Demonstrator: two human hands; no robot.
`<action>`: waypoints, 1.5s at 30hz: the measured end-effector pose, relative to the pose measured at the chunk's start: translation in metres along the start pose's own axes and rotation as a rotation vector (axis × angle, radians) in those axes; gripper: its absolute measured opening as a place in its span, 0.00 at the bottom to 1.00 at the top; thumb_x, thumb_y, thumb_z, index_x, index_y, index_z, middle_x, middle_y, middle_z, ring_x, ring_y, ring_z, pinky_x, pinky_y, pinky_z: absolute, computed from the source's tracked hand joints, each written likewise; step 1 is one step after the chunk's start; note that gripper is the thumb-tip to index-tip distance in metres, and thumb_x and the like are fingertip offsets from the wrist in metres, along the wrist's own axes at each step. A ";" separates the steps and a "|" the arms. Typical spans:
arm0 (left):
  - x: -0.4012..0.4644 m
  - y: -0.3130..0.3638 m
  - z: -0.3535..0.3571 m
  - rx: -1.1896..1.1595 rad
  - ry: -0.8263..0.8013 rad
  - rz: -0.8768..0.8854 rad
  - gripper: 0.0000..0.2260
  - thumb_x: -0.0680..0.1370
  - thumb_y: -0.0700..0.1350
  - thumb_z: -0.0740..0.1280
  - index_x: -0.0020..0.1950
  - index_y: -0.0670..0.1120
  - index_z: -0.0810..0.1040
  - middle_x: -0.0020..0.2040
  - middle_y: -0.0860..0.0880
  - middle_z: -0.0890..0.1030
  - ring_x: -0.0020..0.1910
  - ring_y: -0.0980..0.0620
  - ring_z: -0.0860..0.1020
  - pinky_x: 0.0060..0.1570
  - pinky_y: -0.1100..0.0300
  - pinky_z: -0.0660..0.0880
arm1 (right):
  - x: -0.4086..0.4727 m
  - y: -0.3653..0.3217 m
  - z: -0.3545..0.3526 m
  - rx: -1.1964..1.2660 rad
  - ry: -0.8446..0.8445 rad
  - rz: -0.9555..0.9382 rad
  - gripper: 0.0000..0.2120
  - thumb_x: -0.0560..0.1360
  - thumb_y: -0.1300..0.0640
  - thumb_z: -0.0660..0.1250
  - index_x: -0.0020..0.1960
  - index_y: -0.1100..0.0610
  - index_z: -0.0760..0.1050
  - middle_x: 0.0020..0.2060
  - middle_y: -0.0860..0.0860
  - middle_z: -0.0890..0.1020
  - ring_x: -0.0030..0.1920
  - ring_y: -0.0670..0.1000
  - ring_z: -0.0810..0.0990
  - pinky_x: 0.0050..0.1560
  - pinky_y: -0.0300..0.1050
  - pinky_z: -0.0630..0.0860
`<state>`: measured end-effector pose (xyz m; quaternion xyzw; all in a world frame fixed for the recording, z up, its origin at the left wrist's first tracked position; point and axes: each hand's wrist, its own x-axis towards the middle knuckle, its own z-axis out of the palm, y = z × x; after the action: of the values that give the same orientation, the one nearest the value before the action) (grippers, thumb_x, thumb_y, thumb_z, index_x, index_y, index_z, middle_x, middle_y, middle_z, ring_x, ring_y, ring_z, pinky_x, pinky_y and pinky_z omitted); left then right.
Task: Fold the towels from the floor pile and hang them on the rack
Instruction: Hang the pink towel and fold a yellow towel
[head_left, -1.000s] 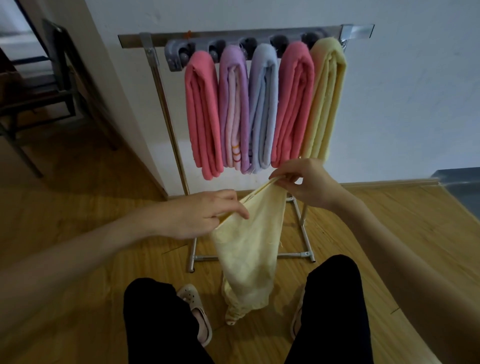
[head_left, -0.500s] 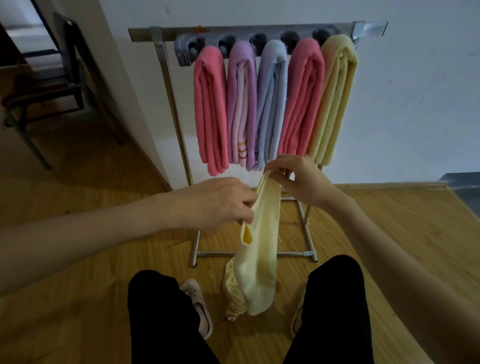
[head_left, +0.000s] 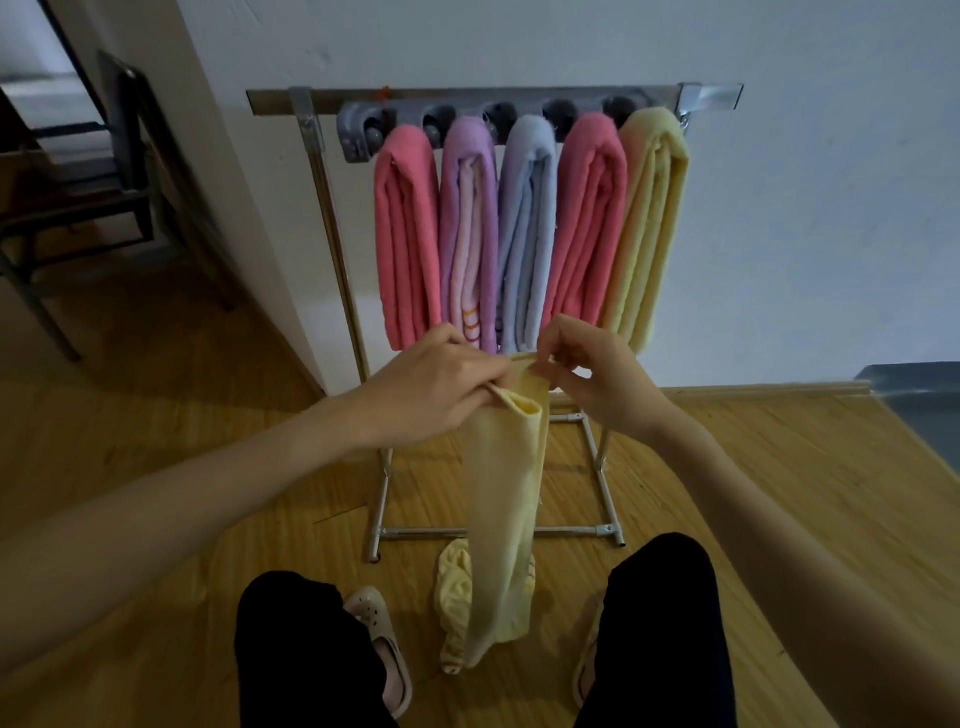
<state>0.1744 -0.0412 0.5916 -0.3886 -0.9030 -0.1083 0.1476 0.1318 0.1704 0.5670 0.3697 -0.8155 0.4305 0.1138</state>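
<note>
Head view: the left hand (head_left: 434, 387) and right hand (head_left: 597, 379), close together, each pinch the top edge of a pale yellow towel (head_left: 501, 499) that hangs down to the wooden floor (head_left: 156, 415) between the person's knees. Just beyond them stands the rack (head_left: 332, 208) by the white wall, carrying five folded towels: pink (head_left: 408, 244), purple (head_left: 467, 239), blue (head_left: 524, 239), pink (head_left: 589, 223) and yellow (head_left: 647, 228).

The wooden floor (head_left: 156, 415) carries the metal rack (head_left: 493, 531) and a crumpled yellow towel (head_left: 457, 582).

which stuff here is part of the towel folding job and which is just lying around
Part of the job:
left hand
right hand
pale yellow towel both hands pinch
rack
five folded towels hanging on it, such as the lilac one

Just there:
dark chair
beige clog
</note>
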 end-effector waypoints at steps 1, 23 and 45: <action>0.002 0.000 0.001 -0.022 0.033 -0.050 0.07 0.79 0.48 0.62 0.46 0.48 0.77 0.39 0.53 0.79 0.38 0.55 0.74 0.51 0.66 0.61 | 0.002 0.000 -0.002 0.021 -0.001 0.008 0.07 0.73 0.70 0.68 0.43 0.59 0.73 0.37 0.52 0.77 0.36 0.47 0.76 0.39 0.44 0.76; 0.011 0.011 0.006 -0.053 0.309 -0.306 0.13 0.77 0.54 0.65 0.47 0.46 0.81 0.33 0.51 0.78 0.32 0.54 0.73 0.37 0.63 0.67 | 0.018 -0.005 -0.013 0.072 -0.071 0.057 0.06 0.74 0.64 0.70 0.50 0.64 0.80 0.40 0.53 0.82 0.40 0.44 0.80 0.44 0.37 0.77; -0.067 -0.027 0.119 -0.837 -0.005 -0.818 0.24 0.66 0.46 0.78 0.59 0.54 0.74 0.54 0.57 0.79 0.56 0.55 0.78 0.59 0.52 0.76 | 0.042 -0.037 0.013 0.471 0.441 0.352 0.11 0.75 0.71 0.63 0.44 0.55 0.68 0.36 0.54 0.73 0.24 0.45 0.70 0.22 0.38 0.71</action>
<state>0.1765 -0.0672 0.4547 -0.0339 -0.8603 -0.5032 -0.0745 0.1296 0.1254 0.6031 0.1382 -0.7011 0.6887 0.1230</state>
